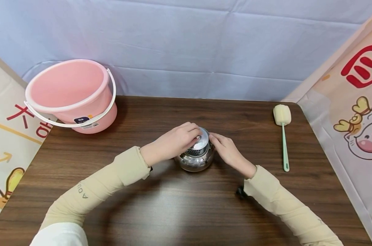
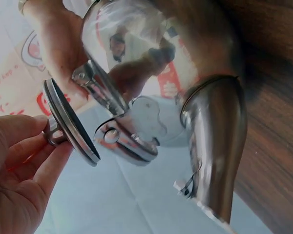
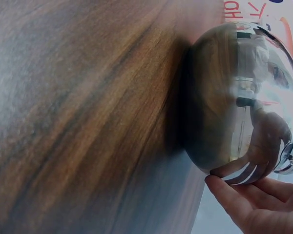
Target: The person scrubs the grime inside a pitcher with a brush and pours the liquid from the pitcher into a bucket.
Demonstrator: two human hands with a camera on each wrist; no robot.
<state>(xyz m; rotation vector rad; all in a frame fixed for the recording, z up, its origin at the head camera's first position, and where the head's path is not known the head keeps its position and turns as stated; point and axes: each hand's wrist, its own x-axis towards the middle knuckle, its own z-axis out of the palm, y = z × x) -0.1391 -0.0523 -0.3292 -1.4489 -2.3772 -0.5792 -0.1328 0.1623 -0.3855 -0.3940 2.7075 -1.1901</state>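
A shiny round steel teapot (image 1: 194,164) stands on the wooden table. My left hand (image 1: 179,141) pinches the small knob of its lid (image 2: 68,122) between thumb and fingers. The lid is raised off the mouth and tilted, and below it a perforated strainer (image 1: 193,152) shows inside the pot. The spout (image 2: 216,141) fills the right part of the left wrist view. On the pot's other side, my right hand (image 1: 230,152) rests its extended fingers (image 3: 229,197) against the rounded wall.
A pink bucket (image 1: 93,118) with a white handle stands at the back left of the table (image 1: 161,212). At the right lies a sponge brush (image 1: 282,115) with a green handle. A pale cloth (image 1: 173,44) hangs behind, and printed panels flank both sides.
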